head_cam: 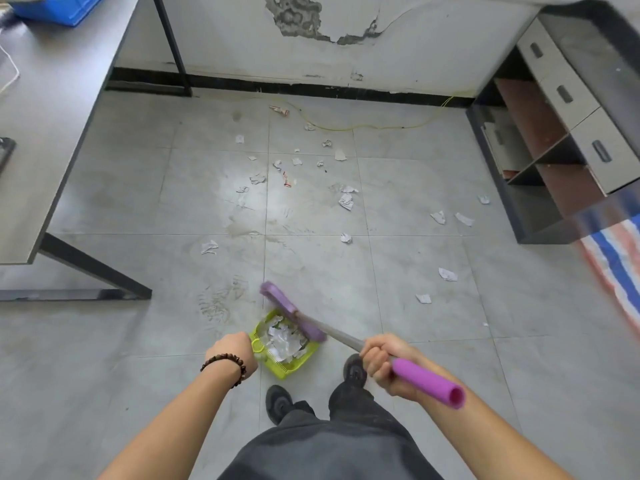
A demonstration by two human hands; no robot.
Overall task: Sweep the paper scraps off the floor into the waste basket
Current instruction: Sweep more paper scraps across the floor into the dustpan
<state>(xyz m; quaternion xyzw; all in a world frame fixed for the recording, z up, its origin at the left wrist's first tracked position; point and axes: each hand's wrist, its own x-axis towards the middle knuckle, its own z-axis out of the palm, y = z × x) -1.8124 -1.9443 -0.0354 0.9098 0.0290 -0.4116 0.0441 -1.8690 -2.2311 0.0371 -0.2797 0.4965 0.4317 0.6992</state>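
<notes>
A lime-green dustpan (301, 362) rests on the grey tile floor just ahead of my feet, filled with white paper scraps (282, 340). My left hand (232, 353) is closed on the dustpan's handle, which it hides. My right hand (379, 362) grips the purple-and-grey broom handle (426, 382). The purple broom head (292, 311) lies across the far edge of the dustpan. Several more paper scraps (346, 201) are scattered over the floor ahead and to the right. No waste basket is in view.
A grey table (45, 161) with black legs stands on the left, one leg (93, 268) reaching toward the dustpan. A drawer cabinet (568, 133) stands at the right, a striped tarp (620, 268) beside it. A yellow cable (363, 126) runs along the wall.
</notes>
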